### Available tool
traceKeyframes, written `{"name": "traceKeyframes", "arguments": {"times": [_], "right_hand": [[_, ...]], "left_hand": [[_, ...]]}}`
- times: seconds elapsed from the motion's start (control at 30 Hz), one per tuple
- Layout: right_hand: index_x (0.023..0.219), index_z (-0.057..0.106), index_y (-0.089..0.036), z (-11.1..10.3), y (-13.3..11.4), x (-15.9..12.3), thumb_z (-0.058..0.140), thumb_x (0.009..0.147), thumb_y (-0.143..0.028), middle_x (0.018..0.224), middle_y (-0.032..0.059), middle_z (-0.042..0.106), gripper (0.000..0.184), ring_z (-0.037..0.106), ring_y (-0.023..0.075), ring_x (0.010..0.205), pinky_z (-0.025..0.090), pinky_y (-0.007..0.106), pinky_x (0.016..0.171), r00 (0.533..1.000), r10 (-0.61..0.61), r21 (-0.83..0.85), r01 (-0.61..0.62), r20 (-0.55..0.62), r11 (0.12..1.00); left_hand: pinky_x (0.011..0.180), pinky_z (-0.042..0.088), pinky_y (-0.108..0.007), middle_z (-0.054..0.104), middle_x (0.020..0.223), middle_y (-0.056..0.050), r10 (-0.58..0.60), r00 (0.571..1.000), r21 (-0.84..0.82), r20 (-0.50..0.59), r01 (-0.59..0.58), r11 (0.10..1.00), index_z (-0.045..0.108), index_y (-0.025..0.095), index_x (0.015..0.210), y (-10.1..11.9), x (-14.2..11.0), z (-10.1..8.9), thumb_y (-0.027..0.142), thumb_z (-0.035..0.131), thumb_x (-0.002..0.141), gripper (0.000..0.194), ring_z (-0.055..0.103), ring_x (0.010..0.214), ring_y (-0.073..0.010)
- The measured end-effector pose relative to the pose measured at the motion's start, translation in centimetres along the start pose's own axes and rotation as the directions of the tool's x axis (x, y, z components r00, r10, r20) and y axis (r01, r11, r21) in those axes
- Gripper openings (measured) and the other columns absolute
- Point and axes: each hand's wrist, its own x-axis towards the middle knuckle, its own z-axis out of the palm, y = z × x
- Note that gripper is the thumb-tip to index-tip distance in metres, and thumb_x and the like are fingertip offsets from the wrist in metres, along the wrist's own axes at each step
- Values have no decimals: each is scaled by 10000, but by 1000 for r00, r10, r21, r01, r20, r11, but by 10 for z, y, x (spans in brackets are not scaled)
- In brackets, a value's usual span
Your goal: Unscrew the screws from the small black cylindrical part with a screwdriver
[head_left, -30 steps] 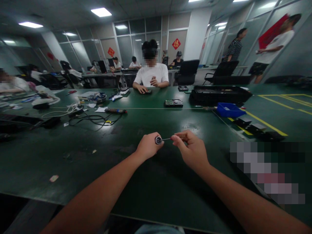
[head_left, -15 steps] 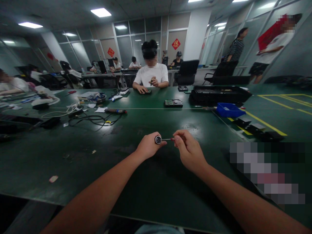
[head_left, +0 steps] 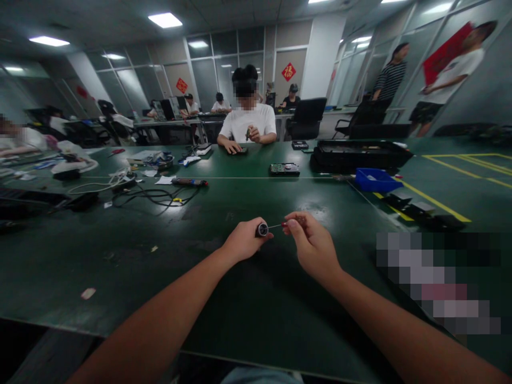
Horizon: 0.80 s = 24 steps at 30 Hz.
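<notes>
My left hand (head_left: pixel 245 238) is closed round a small dark cylinder (head_left: pixel 262 230) with a silvery ring at its round end, which faces me. In my right hand (head_left: pixel 312 241) is a screwdriver (head_left: pixel 277 226), its reddish handle end pinched between thumb and fingers. The thin metal shaft points left to the cylinder; I cannot tell whether its tip is inside or only touching. Most of the cylinder is hidden by my left fingers. Both hands are above the green table (head_left: pixel 256 314), near its middle.
Ahead lies a hard drive (head_left: pixel 284 169), with a black tray (head_left: pixel 360 156) and a blue bin (head_left: pixel 377 180) to its right. Black cables (head_left: pixel 156 196) and a pen-like tool (head_left: pixel 190 182) are at left. A person (head_left: pixel 248 122) sits opposite, holding something small.
The cylinder's ringed end has tilted slightly and moved a little right. The screwdriver shaft slants more, its handle end slightly higher. Both hands keep their grip.
</notes>
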Motion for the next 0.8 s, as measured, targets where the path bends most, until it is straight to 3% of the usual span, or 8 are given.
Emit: {"name": "traceKeyframes", "arguments": {"times": [0.13,0.3,0.43,0.67,0.8], "right_hand": [[1008,635,-207,0,3,5,509,980,-440,834,44,688,267,678,196,779,523,357,749,996,69,81,-64,-53,995],[916,595,-200,-3,16,18,546,942,-442,756,10,615,248,621,160,663,550,363,717,959,260,421,-190,-116,887],[940,594,-200,-3,16,16,549,945,-455,798,23,633,260,627,166,699,537,357,715,967,216,320,-164,-133,933],[994,587,-210,-1,8,7,485,994,-419,819,25,637,232,624,173,744,504,351,730,984,77,167,-50,-160,985],[984,586,-208,-3,8,9,475,1000,-405,793,18,634,226,617,171,735,485,342,723,994,28,86,-18,-110,996]], "left_hand": [[574,351,-258,655,755,18,53,995,150,-83,-40,988,564,225,854,4,1,-2,420,641,892,212,605,674,-157],[607,352,-278,678,833,-8,105,984,276,-146,-62,959,579,229,922,9,2,-6,400,630,911,179,610,731,-181],[609,372,-276,685,824,-10,46,995,241,-84,-24,970,594,220,904,9,2,-5,381,631,912,165,614,714,-172],[642,400,-273,697,857,-19,41,995,258,-86,-18,966,615,223,931,6,2,-5,322,611,913,100,626,742,-171],[663,414,-278,699,861,-23,49,996,280,-80,-25,960,622,232,935,3,2,-6,279,602,902,61,638,763,-182]]}}
